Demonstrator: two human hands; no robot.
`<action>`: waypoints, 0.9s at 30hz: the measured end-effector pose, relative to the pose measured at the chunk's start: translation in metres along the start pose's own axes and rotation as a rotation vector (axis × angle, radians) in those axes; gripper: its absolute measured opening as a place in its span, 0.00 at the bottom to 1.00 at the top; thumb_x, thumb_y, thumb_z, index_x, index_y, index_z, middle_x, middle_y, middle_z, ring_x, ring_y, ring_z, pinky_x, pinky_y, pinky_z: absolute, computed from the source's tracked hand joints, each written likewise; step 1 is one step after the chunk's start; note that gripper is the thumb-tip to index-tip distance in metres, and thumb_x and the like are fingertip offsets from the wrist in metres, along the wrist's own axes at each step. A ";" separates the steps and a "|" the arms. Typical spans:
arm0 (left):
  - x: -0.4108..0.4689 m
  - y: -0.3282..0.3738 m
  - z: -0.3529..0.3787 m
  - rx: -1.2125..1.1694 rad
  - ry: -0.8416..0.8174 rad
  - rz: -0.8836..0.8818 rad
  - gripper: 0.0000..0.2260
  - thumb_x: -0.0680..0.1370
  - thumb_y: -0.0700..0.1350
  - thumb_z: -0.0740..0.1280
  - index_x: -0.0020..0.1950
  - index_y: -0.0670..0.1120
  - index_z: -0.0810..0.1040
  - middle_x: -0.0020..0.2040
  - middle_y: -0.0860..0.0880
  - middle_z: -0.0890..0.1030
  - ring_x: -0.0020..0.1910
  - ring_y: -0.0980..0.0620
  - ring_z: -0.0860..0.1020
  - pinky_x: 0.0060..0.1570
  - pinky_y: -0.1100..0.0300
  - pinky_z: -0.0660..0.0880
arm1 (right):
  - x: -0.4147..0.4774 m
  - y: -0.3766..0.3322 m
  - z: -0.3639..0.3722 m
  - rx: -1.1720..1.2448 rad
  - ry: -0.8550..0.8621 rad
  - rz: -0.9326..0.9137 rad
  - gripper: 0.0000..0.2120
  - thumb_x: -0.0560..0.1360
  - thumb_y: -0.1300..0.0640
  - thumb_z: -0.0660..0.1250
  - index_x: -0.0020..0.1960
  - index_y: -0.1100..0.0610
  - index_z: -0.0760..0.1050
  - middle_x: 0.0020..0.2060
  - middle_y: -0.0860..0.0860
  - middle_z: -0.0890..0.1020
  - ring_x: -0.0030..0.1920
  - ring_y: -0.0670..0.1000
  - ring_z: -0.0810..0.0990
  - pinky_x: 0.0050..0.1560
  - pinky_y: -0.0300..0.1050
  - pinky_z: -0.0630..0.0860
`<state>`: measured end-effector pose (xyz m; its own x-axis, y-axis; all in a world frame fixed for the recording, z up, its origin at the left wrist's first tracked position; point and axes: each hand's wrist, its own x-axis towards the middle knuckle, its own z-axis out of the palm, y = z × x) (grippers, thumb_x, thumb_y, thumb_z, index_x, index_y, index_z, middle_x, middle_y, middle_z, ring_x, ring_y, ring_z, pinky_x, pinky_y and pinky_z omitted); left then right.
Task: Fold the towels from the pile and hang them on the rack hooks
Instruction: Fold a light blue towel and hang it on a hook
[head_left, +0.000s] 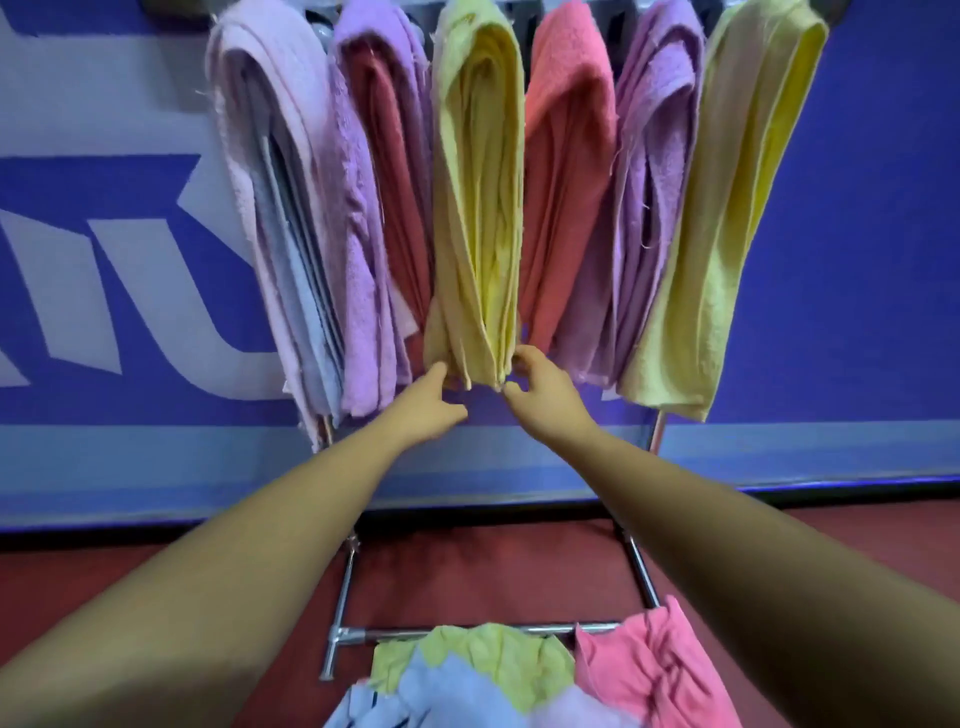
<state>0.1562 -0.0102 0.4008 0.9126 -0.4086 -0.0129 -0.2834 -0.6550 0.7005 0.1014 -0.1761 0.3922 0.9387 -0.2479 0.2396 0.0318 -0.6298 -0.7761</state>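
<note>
Six folded towels hang side by side on the rack (345, 592), and they cover its hooks. From left to right: a pale pink and blue bundle (275, 208), a lilac towel (363, 234) with dark red inside, a yellow towel (478, 208), a coral towel (566, 182), a purple towel (654, 182), a yellow-green towel (727, 234). The left hand (428, 402) touches the lower end of the yellow towel and the right hand (545, 389) pinches its corner. The pile (493, 680) lies crumpled below, at the rack's lower bar: green, light blue, lilac and pink.
</note>
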 end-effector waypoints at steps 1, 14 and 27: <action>-0.005 -0.014 0.012 0.042 -0.005 -0.029 0.19 0.75 0.40 0.66 0.66 0.45 0.69 0.45 0.50 0.78 0.34 0.53 0.75 0.33 0.61 0.72 | -0.011 0.017 0.010 -0.057 -0.037 0.042 0.23 0.75 0.59 0.65 0.70 0.58 0.71 0.60 0.58 0.82 0.61 0.59 0.79 0.61 0.52 0.74; -0.089 -0.205 0.206 0.194 -0.368 -0.206 0.16 0.73 0.43 0.69 0.61 0.44 0.75 0.56 0.43 0.75 0.53 0.44 0.77 0.50 0.58 0.73 | -0.195 0.227 0.138 -0.438 -0.511 0.445 0.28 0.75 0.47 0.63 0.70 0.61 0.66 0.64 0.61 0.73 0.66 0.63 0.73 0.63 0.55 0.73; -0.159 -0.322 0.343 0.478 -0.578 -0.412 0.21 0.76 0.44 0.67 0.67 0.39 0.69 0.63 0.38 0.74 0.61 0.41 0.75 0.53 0.55 0.71 | -0.295 0.322 0.246 -0.230 -0.714 0.613 0.14 0.73 0.58 0.68 0.57 0.63 0.73 0.53 0.60 0.77 0.55 0.59 0.77 0.56 0.51 0.74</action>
<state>0.0015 0.0478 -0.0673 0.7130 -0.2536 -0.6537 -0.1742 -0.9671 0.1852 -0.0805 -0.1247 -0.0718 0.7595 -0.1233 -0.6387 -0.5297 -0.6872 -0.4972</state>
